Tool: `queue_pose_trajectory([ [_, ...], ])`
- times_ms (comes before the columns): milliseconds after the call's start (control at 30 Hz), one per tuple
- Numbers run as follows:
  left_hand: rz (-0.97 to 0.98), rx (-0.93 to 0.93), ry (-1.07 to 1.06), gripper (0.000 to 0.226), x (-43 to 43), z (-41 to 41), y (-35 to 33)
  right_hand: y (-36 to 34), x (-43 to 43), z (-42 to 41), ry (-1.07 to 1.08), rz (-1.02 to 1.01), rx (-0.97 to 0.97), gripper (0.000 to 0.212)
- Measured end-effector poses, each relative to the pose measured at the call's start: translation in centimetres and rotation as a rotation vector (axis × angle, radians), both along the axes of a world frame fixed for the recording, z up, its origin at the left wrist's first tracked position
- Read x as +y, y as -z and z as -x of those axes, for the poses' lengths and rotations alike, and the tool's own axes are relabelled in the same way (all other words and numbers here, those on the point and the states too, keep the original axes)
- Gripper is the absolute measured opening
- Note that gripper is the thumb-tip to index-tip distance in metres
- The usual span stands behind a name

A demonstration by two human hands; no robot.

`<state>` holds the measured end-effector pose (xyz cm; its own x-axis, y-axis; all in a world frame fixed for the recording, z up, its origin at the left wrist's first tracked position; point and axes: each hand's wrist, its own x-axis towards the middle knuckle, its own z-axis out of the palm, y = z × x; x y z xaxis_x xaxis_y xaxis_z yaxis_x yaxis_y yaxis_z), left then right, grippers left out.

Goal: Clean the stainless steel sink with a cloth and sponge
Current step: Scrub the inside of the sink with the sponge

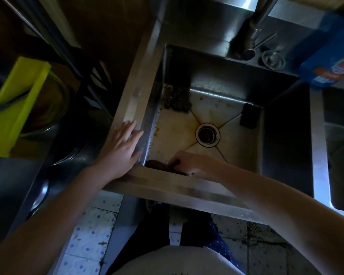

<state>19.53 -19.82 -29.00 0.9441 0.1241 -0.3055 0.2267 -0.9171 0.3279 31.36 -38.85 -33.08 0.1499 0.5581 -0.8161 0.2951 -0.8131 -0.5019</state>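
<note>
The stainless steel sink (139, 90) has a stained floor with a round drain (207, 135) in the middle. My left hand (122, 147) lies flat, fingers spread, on the sink's left rim. My right hand (193, 162) reaches into the near left corner of the basin and presses a dark brown cloth (156, 164) against the floor there; the front rim hides part of it. A dark speckled scouring pad (177, 99) lies in the far left corner. A black sponge (249, 116) leans against the right wall.
The tap (252, 28) rises behind the basin, with a small round metal cap (272, 60) beside it. A blue box (330, 54) stands at the far right. A yellow-green board (18, 104) rests over a bowl on the left. A second basin (342, 145) lies to the right.
</note>
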Motion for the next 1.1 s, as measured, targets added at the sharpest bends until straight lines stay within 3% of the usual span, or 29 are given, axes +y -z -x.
queue_pose_trajectory([
  [333,-0.041,-0.035,0.082,0.059,1.4,-2.2,0.3,0.4,-14.6,-3.7,0.056,0.458,-0.093,0.030],
  [467,-0.072,-0.057,0.133,0.059,1.8,-2.9,0.3,0.0,-17.5,-4.3,0.116,0.542,-0.149,0.030],
  [600,-0.072,-0.065,0.148,0.059,1.5,-3.7,0.5,0.2,-16.3,-3.9,0.221,0.494,-0.127,0.028],
  [733,-0.087,-0.071,0.159,0.059,1.7,-4.3,1.0,1.0,-12.1,-2.8,0.265,0.365,0.031,0.028],
  [967,-0.108,-0.082,0.152,0.060,2.6,-6.4,1.5,1.7,-1.6,-0.6,0.218,-0.026,0.171,0.028],
  [1100,-0.120,-0.091,0.139,0.058,3.0,-7.8,1.7,3.3,2.0,-0.2,0.115,-0.028,0.144,0.028],
])
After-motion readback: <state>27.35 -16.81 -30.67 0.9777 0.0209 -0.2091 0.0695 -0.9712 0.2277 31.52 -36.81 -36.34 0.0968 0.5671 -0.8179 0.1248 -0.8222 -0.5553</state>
